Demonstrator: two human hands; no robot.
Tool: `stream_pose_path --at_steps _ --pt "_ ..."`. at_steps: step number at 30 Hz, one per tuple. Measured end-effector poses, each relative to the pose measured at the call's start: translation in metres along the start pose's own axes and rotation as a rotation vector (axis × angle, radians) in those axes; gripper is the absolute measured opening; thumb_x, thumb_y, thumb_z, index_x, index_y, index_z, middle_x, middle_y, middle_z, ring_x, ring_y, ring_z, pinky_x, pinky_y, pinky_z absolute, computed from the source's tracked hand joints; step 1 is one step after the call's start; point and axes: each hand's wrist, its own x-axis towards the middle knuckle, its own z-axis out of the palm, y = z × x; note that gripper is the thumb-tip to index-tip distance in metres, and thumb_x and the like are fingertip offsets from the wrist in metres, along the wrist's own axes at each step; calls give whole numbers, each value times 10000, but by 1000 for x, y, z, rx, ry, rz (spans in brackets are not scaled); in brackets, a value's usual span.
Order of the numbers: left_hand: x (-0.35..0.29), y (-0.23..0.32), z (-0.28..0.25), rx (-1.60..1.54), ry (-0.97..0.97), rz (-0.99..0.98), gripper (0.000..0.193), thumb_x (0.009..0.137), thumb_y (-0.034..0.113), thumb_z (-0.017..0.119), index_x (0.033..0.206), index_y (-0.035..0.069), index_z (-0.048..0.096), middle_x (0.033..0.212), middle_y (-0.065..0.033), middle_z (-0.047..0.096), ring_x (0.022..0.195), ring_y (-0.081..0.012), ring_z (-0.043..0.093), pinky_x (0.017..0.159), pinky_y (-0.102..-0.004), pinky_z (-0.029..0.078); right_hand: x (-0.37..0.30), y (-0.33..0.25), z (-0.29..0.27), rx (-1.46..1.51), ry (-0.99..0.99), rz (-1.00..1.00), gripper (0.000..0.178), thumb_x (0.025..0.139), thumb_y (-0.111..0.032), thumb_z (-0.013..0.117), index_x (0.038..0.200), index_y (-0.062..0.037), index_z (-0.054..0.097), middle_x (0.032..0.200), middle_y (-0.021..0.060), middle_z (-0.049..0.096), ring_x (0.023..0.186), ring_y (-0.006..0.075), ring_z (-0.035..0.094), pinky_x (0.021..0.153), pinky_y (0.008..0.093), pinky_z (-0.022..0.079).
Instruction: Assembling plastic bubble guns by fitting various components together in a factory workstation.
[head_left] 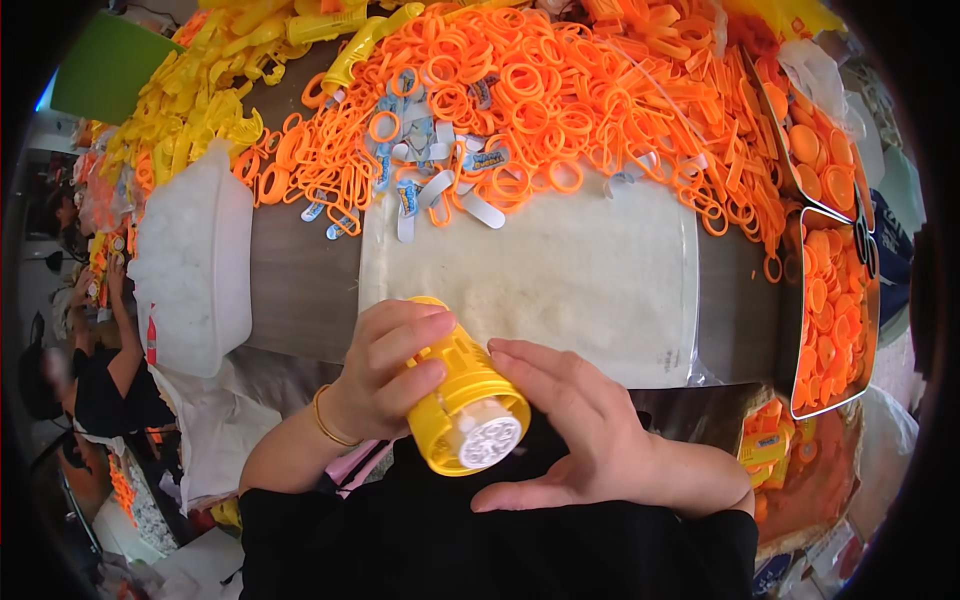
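Note:
My left hand (385, 370) is wrapped round a yellow plastic cylinder (462, 372) with slots in its side. The cylinder is tilted, with its open end toward me, and a white round piece with holes (488, 442) sits inside that end. Beside the cylinder is my right hand (575, 415), its fingers stretched out and the thumb apart. Its fingertips lie close to the cylinder's right side; I cannot tell whether they touch. Both hands are over the near edge of a pale mat (560, 275).
A heap of orange plastic rings and clips (520, 85) covers the far side, with blue-and-white tags (437, 185) before it. Yellow parts (190, 110) lie far left above a white tub (195, 260). Orange discs fill a box (797, 370) at right. Another person (110, 385) works at left.

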Motion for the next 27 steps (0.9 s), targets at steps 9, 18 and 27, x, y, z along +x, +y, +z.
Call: stream_pose_path --at_steps 9,18,27 --pt "33 22 -10 183 -291 -280 705 629 270 765 1266 103 514 1175 -97 509 999 -267 534 824 -380 422 9 31 -7 97 7 164 888 602 -379 858 1299 -9 449 1228 134 538 1035 226 588 742 300 516" --pt "5 9 -2 -50 -174 -176 683 606 239 782 1224 86 536 1138 -103 540 941 -260 583 776 -364 472 9 24 -9 80 -58 74 636 676 -276 804 1191 -13 539 1134 155 589 889 219 633 638 273 537" --pt "-1 7 -4 -126 -148 -233 735 590 215 792 1244 36 509 1170 -126 536 986 -286 578 816 -371 483 6 28 7 -4 105 -83 465 710 -211 769 1046 10 534 1089 203 626 665 206 664 603 257 553"
